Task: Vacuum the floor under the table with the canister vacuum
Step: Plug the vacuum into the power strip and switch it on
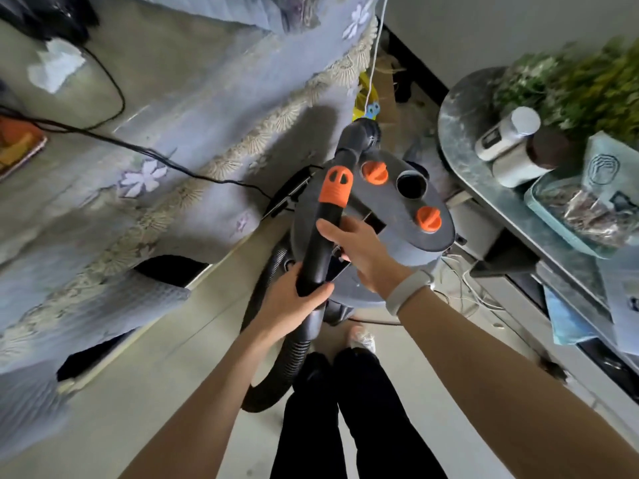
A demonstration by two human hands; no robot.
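A grey canister vacuum (404, 209) with orange knobs stands on the pale floor between the table and a shelf. Above it I hold the black wand handle (320, 243), which has an orange collar (336, 186). My left hand (294, 305) grips the handle's lower end where the ribbed black hose (287, 361) joins. My right hand (359, 250) holds the handle a little higher, thumb over it, a white band on the wrist. The table (145, 140) on the left wears a blue flowered cloth that hangs to the floor.
A black cable (145, 150) runs across the tablecloth to a black plug strip by the vacuum. On the right stands a metal shelf (460, 133) with jars, a plant and a glass dish. Loose white wires lie on the floor beside it. My legs stand below.
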